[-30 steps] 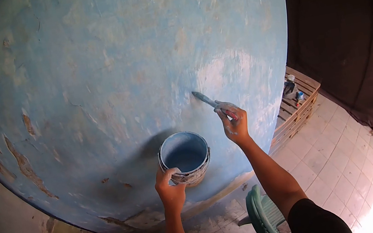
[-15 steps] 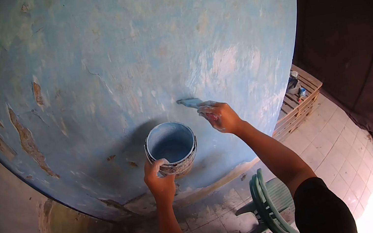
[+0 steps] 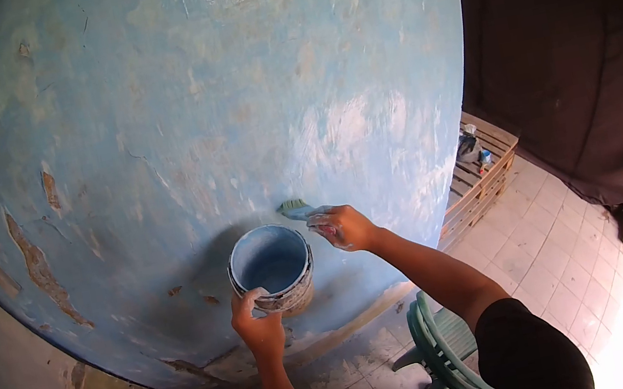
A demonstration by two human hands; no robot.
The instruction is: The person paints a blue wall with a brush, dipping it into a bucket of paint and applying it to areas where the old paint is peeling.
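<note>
My left hand (image 3: 258, 320) grips a round paint bucket (image 3: 296, 287) by its near side, thumb over the rim. Blue paint coats the bucket's inner wall, and its outside is smeared with dried paint. In my right hand (image 3: 344, 228) is a paintbrush (image 3: 294, 209), its handle covered in blue. The bristles point left and overlap the wall just above the bucket's rim. The blue wall (image 3: 172, 111) in front of me is patchy, with wet glossy streaks to the upper right of the brush. White paint marks my right fingers.
Peeled spots (image 3: 40, 263) expose brown plaster on the wall's left. A green plastic chair (image 3: 437, 339) stands below my right arm on the tiled floor (image 3: 538, 225). Farther right are a wooden pallet stack (image 3: 485, 185) with small items on it and a dark hanging cloth (image 3: 556, 68).
The brush has come lower and turned so its bristles show broadside, closer to the bucket's rim. The whole view has shifted slightly, with the wall and bucket appearing farther left.
</note>
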